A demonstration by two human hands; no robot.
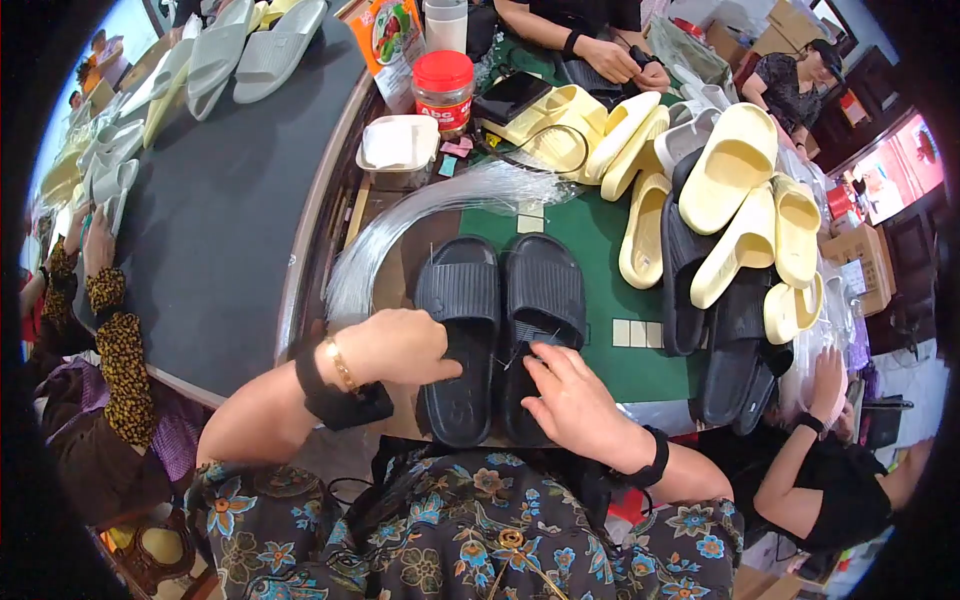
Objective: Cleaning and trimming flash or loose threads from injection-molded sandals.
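A pair of black slides lies side by side in front of me, the left slide (458, 290) and the right slide (545, 280), toes pointing away. My left hand (398, 345) is curled closed over the left slide's edge, its thumb lying across the footbed; what its fingers hold, if anything, is hidden. At the right slide's strap opening, my right hand (580, 400) has its fingers and thumb apart, touching the slide. A thin clear strand shows beside its fingertips. Behind the left slide curves a bundle of clear plastic strands (400, 225).
Yellow and black slides pile up at the right, with a yellow slide (728, 170) on top. A red-lidded jar (443, 95) and a white container (398, 145) stand at the back. Grey slides (280, 50) lie on the dark table (230, 200). Other people's hands work nearby.
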